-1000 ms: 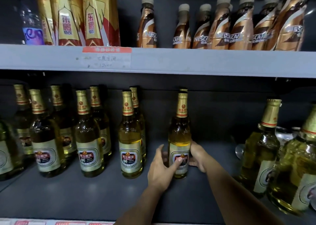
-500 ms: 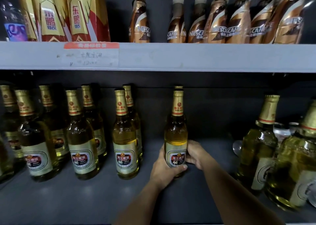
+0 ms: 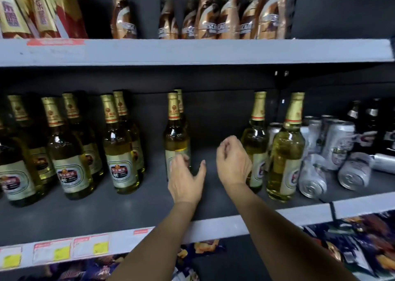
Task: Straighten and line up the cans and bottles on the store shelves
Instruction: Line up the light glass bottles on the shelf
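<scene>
Nearest the camera, below both forearms, the grey front lip of the shelf (image 3: 245,225) carries price tags (image 3: 62,253) down to the left of the left hand (image 3: 184,180). That hand hovers with fingers loosely spread and the thumb out to the right, gripping nothing; its blurred fingertips lie over the lower label of the beer bottle (image 3: 175,143) just beyond it, and whether they touch the glass cannot be told. The bottle stands upright, long axis vertical, gold-foil neck up, with a second bottle close behind it. The right hand (image 3: 234,163) hangs just right of the left with a bare strip of shelf between them, its fingers loosely curled and holding nothing.

Just right of the right hand stand two upright pale beer bottles (image 3: 285,152), one partly hidden by the wrist. Further right, silver cans (image 3: 312,178) lie tipped on their sides, ends toward the camera, with upright cans behind. Well left of the left hand, rows of labelled beer bottles (image 3: 120,150) stand upright, two deep. On the shelf above, beyond both hands, coffee bottles (image 3: 226,17) stand in a row, with gold packages (image 3: 40,11) far left.
</scene>
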`<state>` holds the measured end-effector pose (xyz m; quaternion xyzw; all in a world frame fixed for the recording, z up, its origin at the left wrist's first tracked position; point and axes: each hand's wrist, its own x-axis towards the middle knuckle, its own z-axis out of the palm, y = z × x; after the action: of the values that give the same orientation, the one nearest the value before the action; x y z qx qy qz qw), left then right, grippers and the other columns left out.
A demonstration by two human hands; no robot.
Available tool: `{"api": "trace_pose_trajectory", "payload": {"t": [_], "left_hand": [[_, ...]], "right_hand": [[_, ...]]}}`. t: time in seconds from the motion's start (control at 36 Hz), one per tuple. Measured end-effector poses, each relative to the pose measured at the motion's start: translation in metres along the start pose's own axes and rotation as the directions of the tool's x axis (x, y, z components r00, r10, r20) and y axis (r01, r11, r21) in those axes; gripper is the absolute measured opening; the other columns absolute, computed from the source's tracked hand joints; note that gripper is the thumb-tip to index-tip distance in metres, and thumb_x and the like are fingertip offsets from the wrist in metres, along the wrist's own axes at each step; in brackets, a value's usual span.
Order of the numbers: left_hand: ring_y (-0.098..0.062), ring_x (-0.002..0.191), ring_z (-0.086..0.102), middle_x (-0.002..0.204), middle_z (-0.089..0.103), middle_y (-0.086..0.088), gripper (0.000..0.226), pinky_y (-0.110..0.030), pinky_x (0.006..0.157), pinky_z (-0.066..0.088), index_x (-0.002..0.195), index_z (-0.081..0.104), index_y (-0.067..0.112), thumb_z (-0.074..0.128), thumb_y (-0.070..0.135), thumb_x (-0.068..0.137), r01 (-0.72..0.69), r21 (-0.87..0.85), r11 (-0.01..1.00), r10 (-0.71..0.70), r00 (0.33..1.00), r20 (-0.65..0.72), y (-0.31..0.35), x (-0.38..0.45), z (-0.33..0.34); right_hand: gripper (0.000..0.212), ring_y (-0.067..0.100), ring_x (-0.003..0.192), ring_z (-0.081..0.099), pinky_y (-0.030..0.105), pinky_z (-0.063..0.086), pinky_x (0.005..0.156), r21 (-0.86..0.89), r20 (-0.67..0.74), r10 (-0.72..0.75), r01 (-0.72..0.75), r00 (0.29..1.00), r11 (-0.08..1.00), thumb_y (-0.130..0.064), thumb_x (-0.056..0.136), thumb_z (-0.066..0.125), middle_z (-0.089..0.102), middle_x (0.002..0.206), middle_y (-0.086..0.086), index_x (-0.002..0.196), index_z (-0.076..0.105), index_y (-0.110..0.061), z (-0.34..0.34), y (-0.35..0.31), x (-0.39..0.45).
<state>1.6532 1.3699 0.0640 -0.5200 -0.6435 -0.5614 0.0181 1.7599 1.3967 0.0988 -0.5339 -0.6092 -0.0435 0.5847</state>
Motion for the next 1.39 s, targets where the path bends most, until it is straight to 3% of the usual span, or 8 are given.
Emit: {"api": "trace_pose_trajectory", "payload": {"t": [0.17, 0.33, 0.58, 0.69, 0.78, 1.03, 1.14, 1.39], "left_hand": [[-0.020, 0.103, 0.052, 0.108, 0.050, -0.001, 0.043, -0.034, 0.079, 0.044, 0.111, 0.048, 0.015, 0.068, 0.040, 0.082, 0.006, -0.117, 0.993, 0.007, 0.994, 0.111, 0.058, -0.040, 0.042], [-0.023, 0.124, 0.046, 0.131, 0.045, -0.008, 0.070, -0.034, 0.099, 0.040, 0.136, 0.037, 0.012, 0.074, 0.035, 0.080, 0.203, -0.166, 0.965, -0.152, 0.949, 0.278, 0.081, -0.057, 0.070], [-0.025, 0.141, 0.029, 0.155, 0.027, -0.004, 0.099, -0.038, 0.113, 0.029, 0.152, 0.012, 0.021, 0.076, 0.035, 0.078, 0.320, -0.181, 0.930, -0.227, 0.887, 0.402, 0.093, -0.051, 0.090], [-0.025, 0.135, 0.039, 0.149, 0.039, -0.003, 0.106, -0.043, 0.111, 0.035, 0.150, 0.012, 0.027, 0.082, 0.033, 0.071, 0.374, -0.194, 0.907, -0.252, 0.850, 0.463, 0.093, -0.043, 0.104], [-0.024, 0.127, 0.048, 0.138, 0.051, -0.002, 0.104, -0.044, 0.107, 0.040, 0.146, 0.021, 0.028, 0.086, 0.032, 0.065, 0.385, -0.194, 0.902, -0.251, 0.836, 0.489, 0.089, -0.042, 0.112], [-0.017, 0.100, 0.063, 0.108, 0.066, 0.005, 0.066, -0.032, 0.086, 0.052, 0.118, 0.049, 0.025, 0.086, 0.035, 0.064, 0.338, -0.116, 0.934, -0.257, 0.862, 0.437, 0.081, -0.037, 0.108], [-0.018, 0.099, 0.063, 0.107, 0.067, 0.006, 0.066, -0.032, 0.087, 0.051, 0.118, 0.050, 0.027, 0.086, 0.035, 0.064, 0.364, -0.109, 0.925, -0.294, 0.866, 0.404, 0.071, -0.033, 0.096], [-0.022, 0.104, 0.062, 0.113, 0.066, 0.000, 0.071, -0.037, 0.093, 0.050, 0.126, 0.045, 0.026, 0.084, 0.034, 0.067, 0.395, -0.076, 0.916, -0.351, 0.877, 0.329, 0.037, -0.005, 0.068]], "right_hand": [[0.014, 0.024, 0.072, 0.056, 0.032, 0.038, 0.062, 0.037, -0.180, -0.155, 0.164, 0.971, 0.986, -0.025, 0.086, 0.045, 0.057, 0.076, 0.002, 0.083, 0.053, -0.015, -0.079, 0.020, 0.029], [0.016, 0.025, 0.095, 0.051, 0.030, 0.031, 0.078, 0.050, -0.255, 0.032, -0.020, 0.966, 0.999, -0.022, 0.086, 0.050, 0.058, 0.099, 0.005, 0.099, 0.054, -0.012, -0.125, 0.070, 0.059], [0.081, 0.028, 0.124, 0.048, 0.050, 0.042, 0.100, 0.079, 0.299, 0.300, -0.337, 0.906, 0.938, -0.049, 0.077, 0.069, 0.052, 0.131, 0.002, 0.141, 0.027, -0.024, -0.116, 0.119, 0.043], [0.096, 0.030, 0.127, 0.045, 0.050, 0.042, 0.101, -0.014, 0.337, 0.340, -0.357, 0.878, 0.934, -0.048, 0.072, 0.073, 0.053, 0.134, 0.005, 0.147, 0.016, -0.028, -0.110, 0.128, 0.043], [0.090, 0.028, 0.123, 0.049, 0.048, 0.044, 0.099, -0.008, 0.355, 0.358, -0.380, 0.864, 0.925, -0.050, 0.067, 0.076, 0.056, 0.128, 0.002, 0.140, 0.031, -0.025, -0.107, 0.131, 0.049], [0.078, 0.025, 0.108, 0.058, 0.031, 0.044, 0.079, 0.001, 0.358, 0.341, -0.366, 0.869, 0.931, -0.046, 0.067, 0.081, 0.059, 0.118, 0.000, 0.128, 0.038, -0.022, -0.111, 0.121, 0.053], [0.074, 0.028, 0.102, 0.060, 0.033, 0.045, 0.075, -0.070, 0.334, 0.339, -0.336, 0.879, 0.939, -0.053, 0.066, 0.078, 0.060, 0.103, -0.002, 0.120, 0.038, -0.022, -0.110, 0.112, 0.052], [0.074, 0.029, 0.103, 0.059, 0.035, 0.046, 0.080, 0.008, 0.363, 0.327, -0.353, 0.873, 0.935, -0.057, 0.064, 0.077, 0.061, 0.112, 0.001, 0.118, 0.040, -0.024, -0.075, 0.076, 0.066]]}}
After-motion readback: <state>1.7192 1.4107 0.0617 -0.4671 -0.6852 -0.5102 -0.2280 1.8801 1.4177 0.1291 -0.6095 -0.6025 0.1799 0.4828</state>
